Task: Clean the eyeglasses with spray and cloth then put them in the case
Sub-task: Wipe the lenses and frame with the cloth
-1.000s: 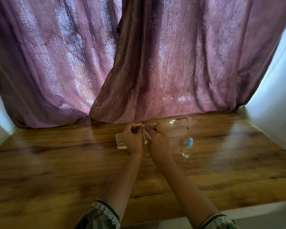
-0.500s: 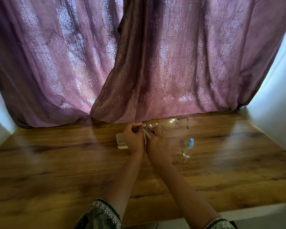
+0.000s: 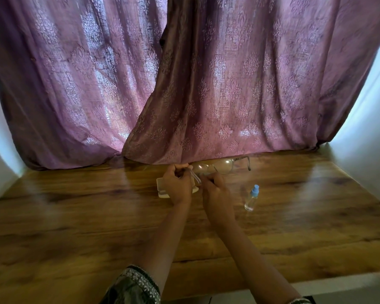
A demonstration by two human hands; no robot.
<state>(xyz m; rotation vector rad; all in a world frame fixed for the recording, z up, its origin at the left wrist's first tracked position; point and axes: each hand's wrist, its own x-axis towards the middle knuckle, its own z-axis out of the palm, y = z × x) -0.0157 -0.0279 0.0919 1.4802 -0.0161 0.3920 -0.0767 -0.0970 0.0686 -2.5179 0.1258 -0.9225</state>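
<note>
Two patterned sleeves [image 3: 132, 286] are seen at the near edge, and bare forearms are stretched out from them across the wooden bench [image 3: 75, 216]. Further out, the left grip [image 3: 177, 185] is curled round the end of a clear temple arm, and the right grip [image 3: 215, 189] is pinched on the frame just beside it. The eyeglasses [image 3: 223, 167] are held up between the two, off the bench, with the far temple arm swung open.

A pale case [image 3: 162, 190] is glimpsed on the bench under the left grip. It is mostly hidden, and whether it lies open cannot be told. The blue-capped spray bottle [image 3: 251, 198] is stood upright just right of the right grip, untouched. No cloth can be made out; one may be hidden in a palm. Behind it all, a purple curtain [image 3: 228, 84] is hung down to the bench.

The step in hand is judged to be work on the near temple, either wiping it or folding it. If cleaning is done, both temples are to be folded flat next. The glasses are then to be lowered into the case below, lenses kept clear of fingertips.
</note>
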